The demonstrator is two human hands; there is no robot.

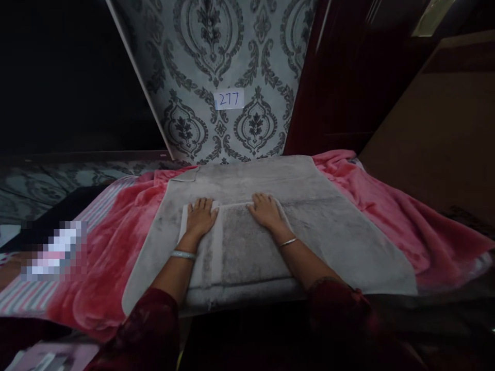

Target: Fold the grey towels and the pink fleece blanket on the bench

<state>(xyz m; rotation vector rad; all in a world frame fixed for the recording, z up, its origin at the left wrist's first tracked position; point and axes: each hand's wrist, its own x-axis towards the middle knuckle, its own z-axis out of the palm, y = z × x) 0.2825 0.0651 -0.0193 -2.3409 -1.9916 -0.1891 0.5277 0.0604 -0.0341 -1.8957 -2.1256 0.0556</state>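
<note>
patterned wallpaper [261, 23] | paper slip [229, 99] on it, "277" | black screen [69, 77] | dark-red panel [340, 77]

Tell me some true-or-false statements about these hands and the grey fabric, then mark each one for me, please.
1. The left hand and the right hand rest on grey fabric. True.
2. Both hands are clenched into fists. False: they lie open, palms down.
3. Pink fabric shows on both sides of the grey fabric. True.
4. The white paper on the wall reads 512. False: it reads 277.
5. The wall is plain. False: it carries dark ornamental patterns.
</note>
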